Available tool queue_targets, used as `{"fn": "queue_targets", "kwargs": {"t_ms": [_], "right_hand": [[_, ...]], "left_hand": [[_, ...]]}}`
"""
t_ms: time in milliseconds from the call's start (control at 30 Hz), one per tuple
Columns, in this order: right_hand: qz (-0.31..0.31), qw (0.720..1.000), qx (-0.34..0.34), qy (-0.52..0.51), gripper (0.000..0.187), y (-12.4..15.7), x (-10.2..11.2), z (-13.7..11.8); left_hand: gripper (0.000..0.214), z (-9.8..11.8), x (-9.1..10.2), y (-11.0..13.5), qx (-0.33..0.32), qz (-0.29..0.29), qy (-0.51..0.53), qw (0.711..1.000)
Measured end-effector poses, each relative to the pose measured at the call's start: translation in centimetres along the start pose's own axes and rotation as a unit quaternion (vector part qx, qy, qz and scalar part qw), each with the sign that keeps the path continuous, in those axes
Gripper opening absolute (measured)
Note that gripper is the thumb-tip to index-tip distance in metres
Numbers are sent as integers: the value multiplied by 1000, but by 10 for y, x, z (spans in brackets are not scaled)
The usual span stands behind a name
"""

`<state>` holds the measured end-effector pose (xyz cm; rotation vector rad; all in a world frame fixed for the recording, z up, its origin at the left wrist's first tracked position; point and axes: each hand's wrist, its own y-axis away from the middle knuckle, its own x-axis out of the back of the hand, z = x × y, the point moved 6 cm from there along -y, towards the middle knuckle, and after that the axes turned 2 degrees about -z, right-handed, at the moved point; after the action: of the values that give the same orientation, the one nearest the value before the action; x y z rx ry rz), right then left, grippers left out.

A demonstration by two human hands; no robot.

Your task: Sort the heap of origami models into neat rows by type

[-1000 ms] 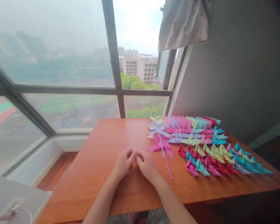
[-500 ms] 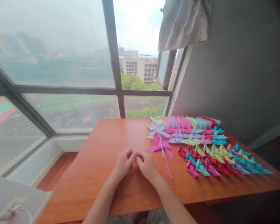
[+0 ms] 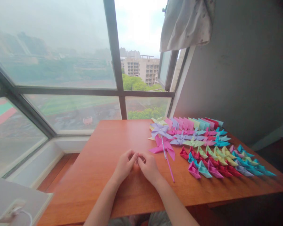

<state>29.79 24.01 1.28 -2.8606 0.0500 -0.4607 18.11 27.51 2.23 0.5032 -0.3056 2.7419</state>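
Note:
On the wooden table (image 3: 94, 169), my left hand (image 3: 125, 164) and my right hand (image 3: 148, 165) meet at their fingertips. Both have curled fingers, and no object shows between them. To the right of my right hand lies a magenta paper pinwheel (image 3: 164, 148) with its stick (image 3: 170, 171) pointing toward me. A lavender pinwheel (image 3: 160, 129) overlaps it at the far side. Folded paper boats (image 3: 212, 169) in red, teal, yellow and purple stand in rows further right.
Behind the boats are rows of folded paper shapes (image 3: 182, 138) and a line of upright folded papers (image 3: 191, 123). Windows (image 3: 146, 105) border the table's far side, with a curtain (image 3: 186, 26) above. A grey wall (image 3: 240, 78) rises on the right. A socket with a white cable (image 3: 23, 213) is at lower left.

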Motion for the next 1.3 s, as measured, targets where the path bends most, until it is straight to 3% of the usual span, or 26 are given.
{"fn": "queue_targets", "kwargs": {"t_ms": [1300], "right_hand": [[3,998,24,56,33,-1,-2,5]], "left_hand": [[43,-5,-3,0,8,-19,5,1000]]}}
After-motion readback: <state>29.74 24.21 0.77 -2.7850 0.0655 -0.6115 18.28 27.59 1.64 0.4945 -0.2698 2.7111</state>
